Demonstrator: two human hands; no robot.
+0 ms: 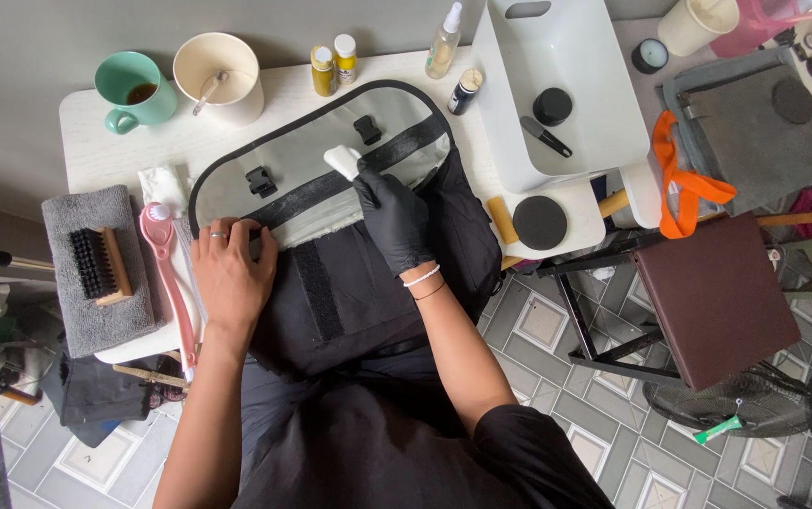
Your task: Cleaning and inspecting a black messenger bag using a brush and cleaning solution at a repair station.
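One bag flap (330, 155) — grey, black-edged; two buckles

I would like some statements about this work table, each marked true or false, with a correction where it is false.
1. The right hand wears a black glove and holds a white cloth against the bag. True.
2. The left hand also wears a glove. False: it is bare, with a ring on one finger, and rests flat on the bag.
3. A wooden brush lies on a folded grey towel at the left end of the table. True.
4. The green mug stands inside the white bin. False: it stands on the table near the far left corner, beside a cream cup.
5. A pink long-handled brush lies just left of the left hand. True.
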